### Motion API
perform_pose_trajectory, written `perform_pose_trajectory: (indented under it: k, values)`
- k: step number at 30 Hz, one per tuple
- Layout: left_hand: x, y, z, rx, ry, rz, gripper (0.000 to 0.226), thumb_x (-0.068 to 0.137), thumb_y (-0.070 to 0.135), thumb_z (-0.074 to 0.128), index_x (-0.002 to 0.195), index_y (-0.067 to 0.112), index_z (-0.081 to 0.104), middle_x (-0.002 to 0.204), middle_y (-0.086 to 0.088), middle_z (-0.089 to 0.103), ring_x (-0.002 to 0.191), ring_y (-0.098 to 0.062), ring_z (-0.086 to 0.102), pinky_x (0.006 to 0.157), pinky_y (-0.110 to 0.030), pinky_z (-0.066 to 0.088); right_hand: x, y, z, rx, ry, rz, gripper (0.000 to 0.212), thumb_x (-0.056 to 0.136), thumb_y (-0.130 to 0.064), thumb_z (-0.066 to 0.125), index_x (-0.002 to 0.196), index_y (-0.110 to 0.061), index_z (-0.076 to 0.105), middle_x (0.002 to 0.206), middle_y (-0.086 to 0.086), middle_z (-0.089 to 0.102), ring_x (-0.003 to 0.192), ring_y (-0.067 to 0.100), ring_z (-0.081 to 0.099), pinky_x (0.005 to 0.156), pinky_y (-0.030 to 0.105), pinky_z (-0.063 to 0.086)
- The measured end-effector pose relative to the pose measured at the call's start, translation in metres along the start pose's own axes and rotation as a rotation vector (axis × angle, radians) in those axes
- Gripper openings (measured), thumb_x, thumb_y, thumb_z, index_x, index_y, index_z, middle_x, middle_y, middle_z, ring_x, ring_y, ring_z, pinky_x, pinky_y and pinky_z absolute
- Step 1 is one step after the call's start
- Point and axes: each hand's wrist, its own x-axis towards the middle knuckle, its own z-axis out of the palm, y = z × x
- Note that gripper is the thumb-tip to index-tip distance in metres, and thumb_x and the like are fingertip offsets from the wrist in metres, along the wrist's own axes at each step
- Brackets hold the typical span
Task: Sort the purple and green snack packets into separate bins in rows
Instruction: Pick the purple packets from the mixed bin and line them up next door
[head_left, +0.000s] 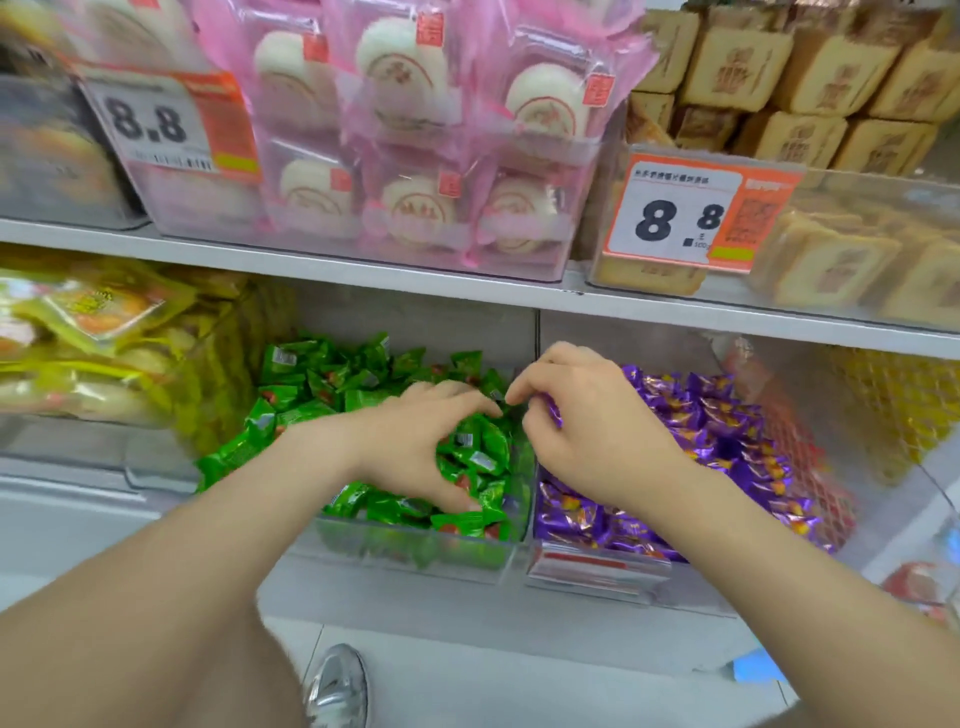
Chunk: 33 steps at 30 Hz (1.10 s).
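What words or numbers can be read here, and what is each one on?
"8.8": left price tag, on the pink buns' bin.
"8.8": right price tag, on the brown cakes' bin.
Too blurred to read: both tags' small print, red seals, cake stamps, purple bin's label, print on green packets.
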Motion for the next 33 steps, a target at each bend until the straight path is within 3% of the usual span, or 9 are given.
perform_pose_trajectory:
  k: [3, 9, 13, 18, 22, 25, 28, 30, 33]
  values:
    - [0.010, -0.005, 0.019, 0.085, -0.093, 0.048, 0.081, 0.084, 0.077, 0.063, 0.152, 0.056, 0.024, 0.172, 0.013, 0.010, 0.158, -0.026, 0.012, 0.123, -0.063, 0.021, 0.004, -0.008, 0.009, -0.003, 0.009, -0.016, 0.027, 0.088, -0.017, 0.053, 0.098, -0.023, 0.077, 0.096, -0.002, 0.064, 0.094, 0.024, 0.056, 0.089, 0.044, 0.050]
    - [0.006, -0.030, 0.002, 0.295, -0.035, -0.142, 0.039, 0.101, 0.054, 0.057, 0.137, 0.042, 0.047, 0.172, 0.010, 0.016, 0.152, -0.028, 0.028, 0.115, -0.064, 0.027, 0.009, -0.015, 0.020, -0.052, -0.040, -0.009, 0.029, 0.085, -0.026, 0.050, 0.096, -0.030, 0.077, 0.095, -0.006, 0.070, 0.093, 0.024, 0.060, 0.089, 0.047, 0.049]
    - [-0.006, -0.052, -0.005, 0.383, 0.008, -0.293, 0.042, 0.106, 0.045, 0.053, 0.144, 0.034, 0.043, 0.172, 0.007, 0.015, 0.154, -0.034, 0.022, 0.115, -0.069, 0.024, 0.011, -0.014, 0.019, -0.035, -0.056, 0.016, 0.031, 0.087, -0.023, 0.049, 0.098, -0.029, 0.077, 0.096, -0.008, 0.070, 0.096, 0.022, 0.061, 0.094, 0.047, 0.048]
    - [-0.015, -0.048, -0.010, 0.476, -0.027, -0.465, 0.048, 0.103, 0.054, 0.054, 0.144, 0.029, 0.050, 0.174, 0.000, 0.003, 0.155, -0.046, 0.004, 0.116, -0.072, 0.014, 0.014, -0.019, 0.016, -0.009, -0.086, 0.008, 0.039, 0.083, -0.019, 0.043, 0.100, -0.026, 0.078, 0.099, -0.009, 0.073, 0.099, 0.020, 0.063, 0.096, 0.046, 0.049]
    - [-0.029, -0.042, -0.021, 0.479, -0.040, -0.551, 0.037, 0.094, 0.014, 0.063, 0.128, 0.029, 0.061, 0.170, -0.008, 0.010, 0.153, -0.047, 0.006, 0.115, -0.072, 0.015, 0.017, -0.019, 0.014, 0.009, -0.141, -0.018, 0.043, 0.081, -0.017, 0.042, 0.103, -0.027, 0.078, 0.101, -0.009, 0.074, 0.099, 0.017, 0.063, 0.095, 0.042, 0.050]
    - [-0.036, -0.035, -0.026, 0.368, 0.081, -0.380, 0.052, 0.081, 0.004, 0.064, 0.122, 0.036, 0.063, 0.155, -0.006, 0.029, 0.148, -0.036, 0.018, 0.115, -0.060, 0.022, 0.019, -0.019, 0.016, -0.008, -0.202, -0.051, 0.042, 0.083, -0.017, 0.043, 0.103, -0.026, 0.079, 0.100, -0.010, 0.074, 0.096, 0.015, 0.062, 0.096, 0.042, 0.049]
    - [-0.026, -0.030, -0.019, 0.073, 0.217, -0.085, 0.028, 0.082, 0.025, 0.075, 0.108, 0.033, 0.068, 0.127, 0.003, 0.053, 0.127, -0.021, 0.048, 0.111, -0.045, 0.042, 0.022, -0.021, 0.019, -0.038, -0.249, -0.040, 0.046, 0.084, -0.021, 0.036, 0.103, -0.032, 0.077, 0.102, -0.011, 0.071, 0.100, 0.016, 0.059, 0.101, 0.046, 0.043]
    - [-0.013, -0.029, -0.009, 0.096, 0.152, -0.084, 0.055, 0.078, 0.053, 0.082, 0.123, 0.025, 0.066, 0.120, 0.001, 0.057, 0.116, -0.022, 0.055, 0.102, -0.045, 0.050, 0.023, -0.022, 0.021, -0.050, -0.267, -0.020, 0.048, 0.085, -0.023, 0.033, 0.104, -0.035, 0.076, 0.112, -0.010, 0.067, 0.109, 0.018, 0.056, 0.105, 0.045, 0.036]
    - [0.003, -0.033, 0.000, 0.301, -0.062, -0.215, 0.117, 0.058, 0.083, 0.081, 0.151, 0.022, 0.045, 0.142, 0.000, 0.048, 0.130, -0.028, 0.046, 0.107, -0.047, 0.046, 0.021, -0.021, 0.022, -0.051, -0.239, 0.034, 0.049, 0.086, -0.027, 0.033, 0.111, -0.036, 0.074, 0.134, -0.003, 0.056, 0.126, 0.024, 0.044, 0.107, 0.042, 0.028]
